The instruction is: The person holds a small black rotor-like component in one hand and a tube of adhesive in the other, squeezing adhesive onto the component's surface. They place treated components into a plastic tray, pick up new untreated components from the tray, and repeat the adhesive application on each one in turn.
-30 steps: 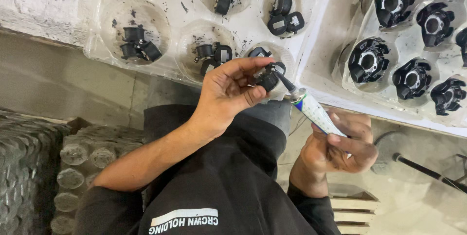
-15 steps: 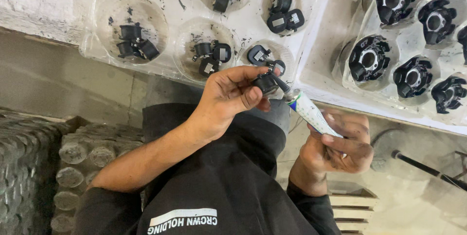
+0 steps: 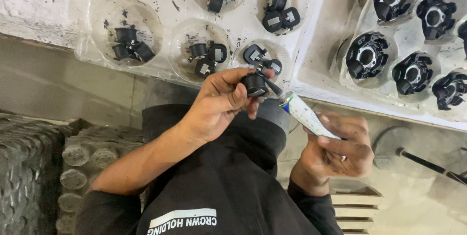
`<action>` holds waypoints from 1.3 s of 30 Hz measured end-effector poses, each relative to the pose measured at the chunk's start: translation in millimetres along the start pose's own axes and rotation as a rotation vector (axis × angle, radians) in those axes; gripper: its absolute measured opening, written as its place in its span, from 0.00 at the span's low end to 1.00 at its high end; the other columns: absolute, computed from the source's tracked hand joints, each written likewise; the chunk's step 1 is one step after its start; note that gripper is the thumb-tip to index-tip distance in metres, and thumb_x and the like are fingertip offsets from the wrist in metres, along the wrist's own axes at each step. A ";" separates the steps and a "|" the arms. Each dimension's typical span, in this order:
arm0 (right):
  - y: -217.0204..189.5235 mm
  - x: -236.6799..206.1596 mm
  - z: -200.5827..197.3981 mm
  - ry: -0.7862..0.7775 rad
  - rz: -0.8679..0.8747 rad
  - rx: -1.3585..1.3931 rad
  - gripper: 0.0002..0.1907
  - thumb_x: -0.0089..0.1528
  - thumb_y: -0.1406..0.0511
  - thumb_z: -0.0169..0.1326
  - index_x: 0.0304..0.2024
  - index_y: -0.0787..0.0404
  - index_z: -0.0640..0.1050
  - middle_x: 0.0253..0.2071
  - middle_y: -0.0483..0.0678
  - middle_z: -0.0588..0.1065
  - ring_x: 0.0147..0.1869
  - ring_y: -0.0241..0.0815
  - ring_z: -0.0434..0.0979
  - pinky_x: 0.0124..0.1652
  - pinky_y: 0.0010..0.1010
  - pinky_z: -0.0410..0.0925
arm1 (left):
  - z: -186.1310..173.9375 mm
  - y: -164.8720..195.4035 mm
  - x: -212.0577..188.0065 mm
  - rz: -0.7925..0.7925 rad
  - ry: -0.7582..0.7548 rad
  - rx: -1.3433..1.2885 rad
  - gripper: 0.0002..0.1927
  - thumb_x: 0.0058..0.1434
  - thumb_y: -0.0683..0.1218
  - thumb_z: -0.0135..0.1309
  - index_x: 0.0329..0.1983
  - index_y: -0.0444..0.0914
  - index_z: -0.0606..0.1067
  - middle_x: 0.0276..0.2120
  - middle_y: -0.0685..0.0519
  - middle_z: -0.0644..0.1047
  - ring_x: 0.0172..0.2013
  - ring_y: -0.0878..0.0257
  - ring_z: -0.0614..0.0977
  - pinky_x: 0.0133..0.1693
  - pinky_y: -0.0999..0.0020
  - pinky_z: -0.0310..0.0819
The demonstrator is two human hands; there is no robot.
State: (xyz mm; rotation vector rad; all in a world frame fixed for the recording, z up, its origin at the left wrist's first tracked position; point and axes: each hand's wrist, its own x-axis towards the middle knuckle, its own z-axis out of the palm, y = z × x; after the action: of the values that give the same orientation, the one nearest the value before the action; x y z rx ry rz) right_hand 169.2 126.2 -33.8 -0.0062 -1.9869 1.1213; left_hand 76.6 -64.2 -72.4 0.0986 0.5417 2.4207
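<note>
Pinched in my left hand (image 3: 216, 103) grip is a small black part (image 3: 255, 84), held just below the clear tray's (image 3: 165, 72) near edge. My right hand (image 3: 340, 147) grip squeezes a white tube (image 3: 304, 114), its nozzle touching the part. Fingers hide most of both; the contact point I can't make out.

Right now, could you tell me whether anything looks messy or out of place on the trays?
Yes: dark specks and smears litter the clear plastic tray around its small black parts. The parts lie jumbled in the cups, not neatly seated.
</note>
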 end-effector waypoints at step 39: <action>36.6 -2.7 -19.0 0.349 0.017 0.142 0.21 0.62 0.67 0.71 0.41 0.58 0.67 0.38 0.48 0.72 0.42 0.40 0.73 0.46 0.24 0.68 | 36.2 6.9 81.0 0.314 -0.140 2.188 0.13 0.46 0.47 0.68 0.33 0.40 0.80 0.32 0.47 0.80 0.33 0.51 0.82 0.33 0.57 0.77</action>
State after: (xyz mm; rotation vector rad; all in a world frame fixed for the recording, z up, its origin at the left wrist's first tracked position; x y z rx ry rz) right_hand 170.0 160.6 -56.7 -0.1353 -1.5987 1.1818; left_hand 16.2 -6.6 -41.9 1.1930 2.7677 0.8415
